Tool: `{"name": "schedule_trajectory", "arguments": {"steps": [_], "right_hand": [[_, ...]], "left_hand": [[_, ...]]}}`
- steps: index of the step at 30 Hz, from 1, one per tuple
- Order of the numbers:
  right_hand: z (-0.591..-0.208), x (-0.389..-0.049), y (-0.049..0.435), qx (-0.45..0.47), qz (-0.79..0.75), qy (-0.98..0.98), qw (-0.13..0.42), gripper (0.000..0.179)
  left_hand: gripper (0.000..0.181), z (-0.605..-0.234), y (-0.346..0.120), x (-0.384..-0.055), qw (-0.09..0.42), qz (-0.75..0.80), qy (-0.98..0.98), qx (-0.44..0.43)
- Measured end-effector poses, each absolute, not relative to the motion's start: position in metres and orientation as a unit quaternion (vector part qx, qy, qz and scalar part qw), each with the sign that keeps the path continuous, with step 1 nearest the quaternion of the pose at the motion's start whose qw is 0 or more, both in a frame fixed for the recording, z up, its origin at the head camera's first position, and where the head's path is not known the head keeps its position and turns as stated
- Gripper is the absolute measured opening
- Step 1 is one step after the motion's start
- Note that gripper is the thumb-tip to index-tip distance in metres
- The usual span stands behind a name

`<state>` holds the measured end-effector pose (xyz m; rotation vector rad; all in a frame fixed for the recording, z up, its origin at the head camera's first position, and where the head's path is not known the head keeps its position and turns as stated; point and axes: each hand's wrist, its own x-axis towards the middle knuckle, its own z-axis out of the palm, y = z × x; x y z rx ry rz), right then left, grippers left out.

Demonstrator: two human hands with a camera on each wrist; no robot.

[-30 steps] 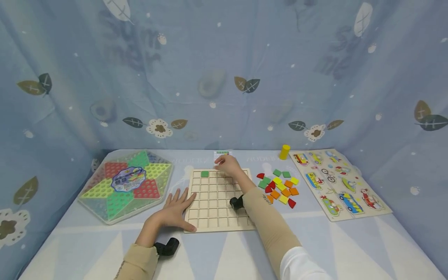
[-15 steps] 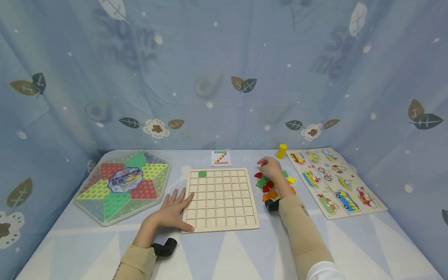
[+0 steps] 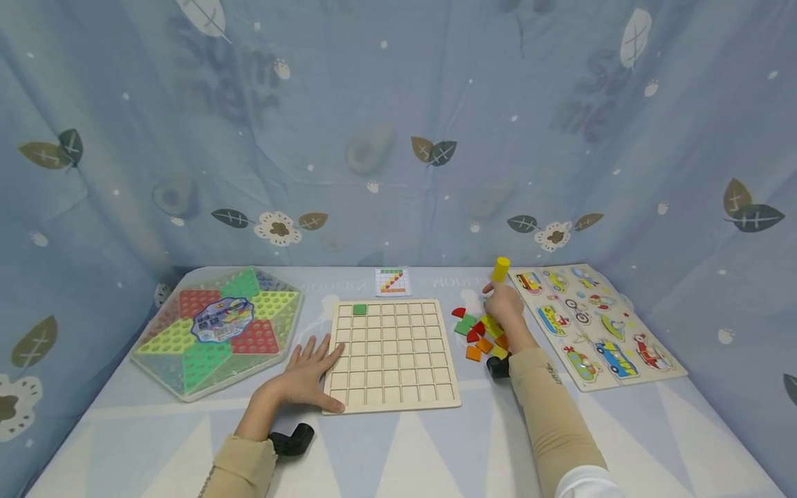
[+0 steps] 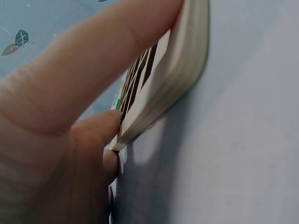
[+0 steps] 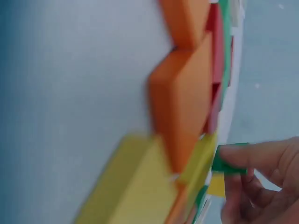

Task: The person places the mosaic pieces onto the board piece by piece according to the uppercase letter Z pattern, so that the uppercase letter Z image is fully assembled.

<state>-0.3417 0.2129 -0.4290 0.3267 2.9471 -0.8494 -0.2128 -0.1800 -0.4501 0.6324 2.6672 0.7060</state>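
Green tile (image 5: 217, 162) sits pinched in the right hand (image 3: 506, 302), near loose coloured pieces (image 3: 483, 344). The left hand (image 3: 305, 379) rests splayed on the left edge of the wooden grid board (image 3: 398, 360).

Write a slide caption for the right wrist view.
The right hand pinches a green tile near orange tiles and yellow tiles.

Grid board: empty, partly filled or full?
Partly filled: the board has one green tile in its top row; other visible cells bare.
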Motion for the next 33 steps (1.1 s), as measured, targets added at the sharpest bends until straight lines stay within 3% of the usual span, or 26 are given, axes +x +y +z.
{"name": "schedule_trajectory", "arguments": {"steps": [9, 16, 23, 27, 33], "right_hand": [[-0.429, -0.348, 0.172, 0.079, -0.490, 0.867, 0.041, 0.035], [-0.432, -0.349, 0.120, 0.012, -0.583, 0.806, 0.104, 0.028], [-0.433, -0.349, 0.068, -0.045, -0.581, 0.797, 0.159, 0.028], [-0.435, -0.349, 0.050, -0.065, -0.558, 0.814, 0.149, 0.023], [-0.436, -0.349, 0.039, -0.109, -0.436, 0.889, 0.089, 0.009]], "left_hand": [[0.113, -0.449, -0.179, -0.212, 0.153, 0.248, 0.932, 0.215], [0.113, -0.450, -0.178, -0.212, 0.159, 0.248, 0.932, 0.210], [0.113, -0.451, -0.180, -0.213, 0.159, 0.245, 0.933, 0.208], [0.113, -0.451, -0.180, -0.213, 0.158, 0.243, 0.933, 0.211], [0.113, -0.449, -0.179, -0.213, 0.159, 0.238, 0.934, 0.214]]}}
